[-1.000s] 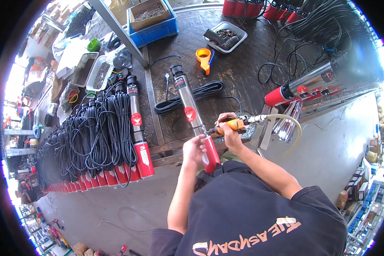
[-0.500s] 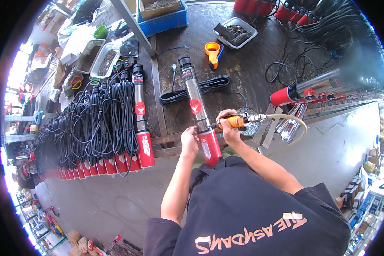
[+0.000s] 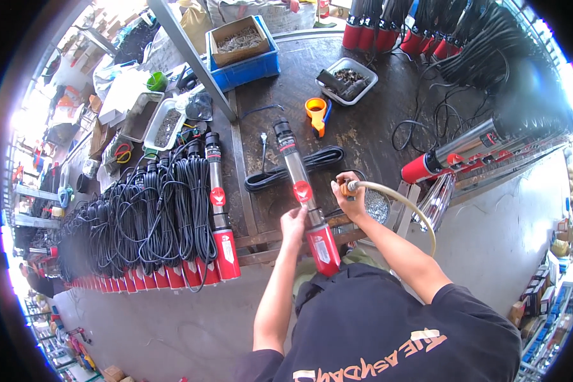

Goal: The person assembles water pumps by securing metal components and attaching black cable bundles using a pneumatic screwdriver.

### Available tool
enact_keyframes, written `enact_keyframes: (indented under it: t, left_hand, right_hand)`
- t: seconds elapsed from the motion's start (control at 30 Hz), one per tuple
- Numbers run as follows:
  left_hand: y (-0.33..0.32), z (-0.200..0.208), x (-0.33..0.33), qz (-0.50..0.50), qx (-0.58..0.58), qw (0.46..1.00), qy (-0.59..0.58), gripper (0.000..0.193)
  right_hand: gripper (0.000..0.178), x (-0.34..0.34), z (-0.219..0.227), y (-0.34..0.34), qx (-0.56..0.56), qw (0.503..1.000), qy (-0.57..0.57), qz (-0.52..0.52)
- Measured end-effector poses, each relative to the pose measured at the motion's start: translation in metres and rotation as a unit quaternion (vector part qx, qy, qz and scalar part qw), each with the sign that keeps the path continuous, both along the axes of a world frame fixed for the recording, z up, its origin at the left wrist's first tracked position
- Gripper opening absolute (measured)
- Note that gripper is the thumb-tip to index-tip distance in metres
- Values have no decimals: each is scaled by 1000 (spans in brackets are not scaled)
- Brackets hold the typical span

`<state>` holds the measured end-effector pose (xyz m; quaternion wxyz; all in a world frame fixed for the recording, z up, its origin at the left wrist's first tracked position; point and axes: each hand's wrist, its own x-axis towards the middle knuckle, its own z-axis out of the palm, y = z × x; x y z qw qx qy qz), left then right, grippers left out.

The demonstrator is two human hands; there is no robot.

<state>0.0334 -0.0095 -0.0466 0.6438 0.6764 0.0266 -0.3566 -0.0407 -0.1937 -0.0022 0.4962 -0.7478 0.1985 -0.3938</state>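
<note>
Red-and-silver cylinder [image 3: 302,190] between left hand [image 3: 293,225], in contact but grip unclear, and right hand [image 3: 353,200], curled around a tool [image 3: 349,188].

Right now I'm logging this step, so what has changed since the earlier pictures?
The right hand has turned the orange handheld tool with the pale hose away from the long steel-and-red cylinder, still gripping it. The left hand has moved up the cylinder, nearer its round red label. The coiled black cable and orange ring-shaped tool with blue handle stayed put.
</note>
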Motion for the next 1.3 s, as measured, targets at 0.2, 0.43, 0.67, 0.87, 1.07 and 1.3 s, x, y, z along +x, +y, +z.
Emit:
enact_keyframes:
  t: [0.2,0.43,0.67,0.87,1.07,1.3]
  left_hand:
    - [11,11,9,163,-133,965,158,22]
    - [5,69,37,164,-235,943,168,13]
    - [-35,86,59,95,-402,848,333,23]
    - [-57,90,71,61,-497,768,400,20]
    - [-65,100,87,72,-450,794,403,15]
    - [-80,91,114,111,-412,785,449,15]
  right_hand:
    - [18,14,-22,7,41,999,21,-15]
    - [27,41,33,14,156,983,-35,93]
    - [27,77,149,42,342,897,-205,189]
    - [26,97,148,30,326,905,-231,146]
    - [27,111,139,17,313,910,-233,141]
    - [29,135,119,8,286,923,-219,139]
